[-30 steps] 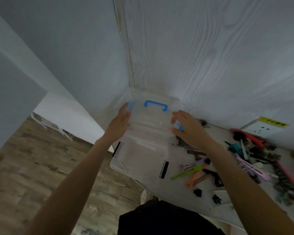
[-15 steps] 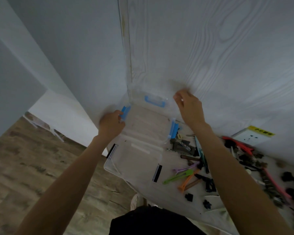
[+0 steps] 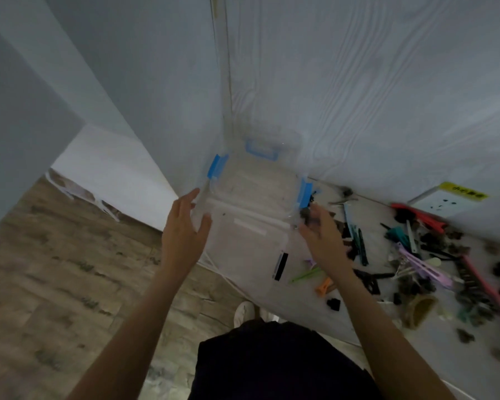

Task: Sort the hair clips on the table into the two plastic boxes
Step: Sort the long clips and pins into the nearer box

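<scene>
Two clear plastic boxes stand side by side at the table's left end. The far box [image 3: 254, 186] has blue latches, and its lid [image 3: 261, 147] with a blue handle stands open against the wall. The near box [image 3: 243, 249] carries a black label. My left hand [image 3: 185, 229] hovers with straight fingers at the boxes' left rim. Blurred by motion, my right hand [image 3: 322, 238] sits at their right side near the blue latch, fingers relaxed. Hair clips [image 3: 416, 255] of many colours lie scattered to the right, among them a green clip [image 3: 305, 275] and an orange one [image 3: 324, 287].
A white wood-grain wall runs right behind the boxes. A wall socket [image 3: 442, 202] with a yellow label sits above the clip pile. The table's front edge [image 3: 286, 310] runs close to my body, with wooden floor [image 3: 70, 269] to the left.
My right hand has come down from the raised lid to the boxes' right side. My left hand let go of the left blue latch and opened. The lid now leans on the wall.
</scene>
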Tool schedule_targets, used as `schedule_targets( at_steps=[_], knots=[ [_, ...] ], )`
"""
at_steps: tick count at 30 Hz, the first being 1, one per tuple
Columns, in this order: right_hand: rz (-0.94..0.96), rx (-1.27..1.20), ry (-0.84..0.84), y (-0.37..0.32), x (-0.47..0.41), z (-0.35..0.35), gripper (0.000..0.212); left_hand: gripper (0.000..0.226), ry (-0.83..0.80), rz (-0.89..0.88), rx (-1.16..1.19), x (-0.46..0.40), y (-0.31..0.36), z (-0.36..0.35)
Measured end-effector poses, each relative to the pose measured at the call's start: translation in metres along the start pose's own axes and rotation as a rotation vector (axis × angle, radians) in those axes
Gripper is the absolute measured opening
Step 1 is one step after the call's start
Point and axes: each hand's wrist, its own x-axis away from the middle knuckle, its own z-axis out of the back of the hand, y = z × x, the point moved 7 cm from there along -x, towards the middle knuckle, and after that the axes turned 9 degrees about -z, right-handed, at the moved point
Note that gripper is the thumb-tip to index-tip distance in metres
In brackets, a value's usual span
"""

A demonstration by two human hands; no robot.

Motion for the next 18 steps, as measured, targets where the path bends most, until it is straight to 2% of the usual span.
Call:
schedule_targets(
  at_steps=[2,4,7,9,13,16,18],
  knots=[
    [-0.208,-0.163,-0.114,0.019,0.019,-0.016,0.053,0.042,-0.024,0.086,-0.016,0.018,-0.017,-0.005],
    [-0.333,-0.308,-0.201,0.026,0.032,-0.032,0.054,0.036,-0.123,0.175,-0.043,0.026,-0.033,-0.014],
    [-0.272,-0.226,-0.234,0.019,0.038,-0.048,0.055,0.029,-0.232,0.144,-0.071,0.027,-0.039,-0.022],
    [-0.232,-0.216,-0.213,0.013,0.036,-0.054,0.056,0.028,-0.211,0.114,-0.064,0.023,-0.040,-0.020],
    [-0.189,-0.252,-0.221,0.000,0.033,-0.064,0.058,0.031,-0.188,0.173,-0.130,0.020,-0.045,-0.014],
    [-0.186,-0.262,-0.162,0.003,0.034,-0.057,0.056,0.033,-0.111,-0.008,-0.317,0.019,-0.021,-0.004],
    [-0.171,-0.243,-0.080,0.014,0.040,-0.042,0.054,0.029,-0.083,-0.152,-0.279,0.018,0.008,-0.004]
  ],
)
